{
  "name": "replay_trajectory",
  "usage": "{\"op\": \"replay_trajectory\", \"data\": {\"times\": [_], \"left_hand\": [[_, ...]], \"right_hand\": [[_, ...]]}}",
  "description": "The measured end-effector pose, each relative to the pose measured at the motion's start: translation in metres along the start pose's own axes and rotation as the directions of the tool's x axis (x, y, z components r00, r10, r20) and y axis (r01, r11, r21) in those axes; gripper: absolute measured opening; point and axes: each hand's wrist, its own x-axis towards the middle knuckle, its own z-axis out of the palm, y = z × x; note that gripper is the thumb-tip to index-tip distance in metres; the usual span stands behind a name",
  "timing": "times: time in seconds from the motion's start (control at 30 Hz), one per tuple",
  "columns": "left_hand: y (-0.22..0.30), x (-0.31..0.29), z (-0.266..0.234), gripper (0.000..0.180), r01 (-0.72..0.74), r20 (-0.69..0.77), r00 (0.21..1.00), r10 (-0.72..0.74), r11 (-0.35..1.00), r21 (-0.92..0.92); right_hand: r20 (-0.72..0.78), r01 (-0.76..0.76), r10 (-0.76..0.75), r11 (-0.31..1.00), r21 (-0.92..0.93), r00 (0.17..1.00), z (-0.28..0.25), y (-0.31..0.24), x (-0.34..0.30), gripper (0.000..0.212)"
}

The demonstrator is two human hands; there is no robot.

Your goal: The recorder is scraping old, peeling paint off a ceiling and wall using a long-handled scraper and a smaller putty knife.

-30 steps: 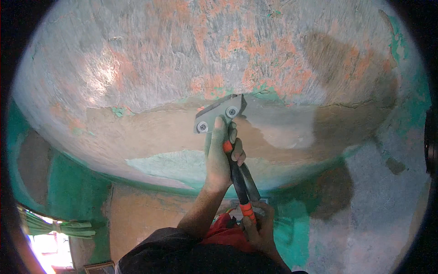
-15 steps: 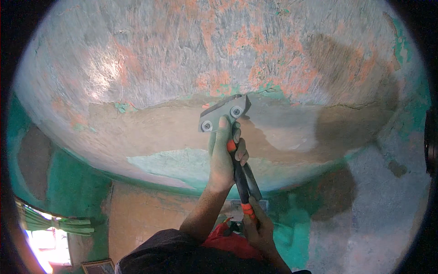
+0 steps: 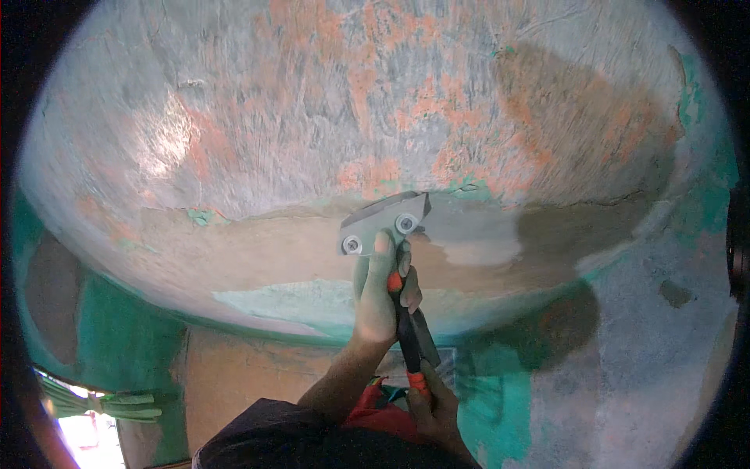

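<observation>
A long-handled scraper (image 3: 410, 344) with a black and orange grip is held up in front of me, its wide grey head (image 3: 380, 222) fixed with two screws. Its blade edge lies at the border between a smooth brown band and the rougher paint-flecked surface above; I cannot tell if it touches. My left hand (image 3: 379, 289) wraps round the neck just under the head, thumb pressed on the plate. Lower down, my right hand (image 3: 433, 402) closes round the orange end of the handle. Pale dust coats the fingers of my left hand.
The curved surface (image 3: 328, 102) overhead shows grey, orange and green patches. Green walls (image 3: 125, 313) and a bare brownish wall section (image 3: 242, 383) stand below. A window (image 3: 90, 438) with a tied green curtain (image 3: 101, 402) is at lower left. Dark shadows fall on the right.
The scraper and both hands sit a little lower in the picture, as does the border line on the surface. Both hands keep their hold.
</observation>
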Motion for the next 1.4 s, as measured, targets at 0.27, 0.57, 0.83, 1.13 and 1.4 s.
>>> {"op": "replay_trajectory", "data": {"times": [0.27,0.57,0.83,1.13,1.4], "left_hand": [[0.006,-0.008,0.005,0.035,0.031,-0.034,0.999,-0.03,0.999,0.021],[0.007,-0.007,0.013,0.035,-0.016,-0.075,0.997,0.015,1.0,-0.018],[0.004,-0.007,0.012,0.036,0.01,-0.083,0.997,-0.007,0.999,0.037],[0.006,-0.004,0.011,0.033,-0.03,-0.069,0.997,0.028,0.999,-0.022],[0.001,-0.006,0.005,0.035,0.002,-0.027,1.0,-0.002,1.0,-0.005]], "right_hand": [[-0.037,-0.055,0.058,0.995,0.082,0.998,0.006,0.001,-0.011,0.048],[0.008,0.019,-0.019,0.999,0.036,1.0,-0.003,0.008,-0.009,0.051],[0.022,-0.025,0.023,0.996,0.091,0.999,-0.001,0.013,-0.008,0.051],[0.016,-0.021,0.019,0.996,0.082,1.0,-0.001,0.004,-0.004,0.048],[0.021,0.063,-0.065,0.996,0.066,0.998,0.001,0.013,-0.003,0.051]]}}
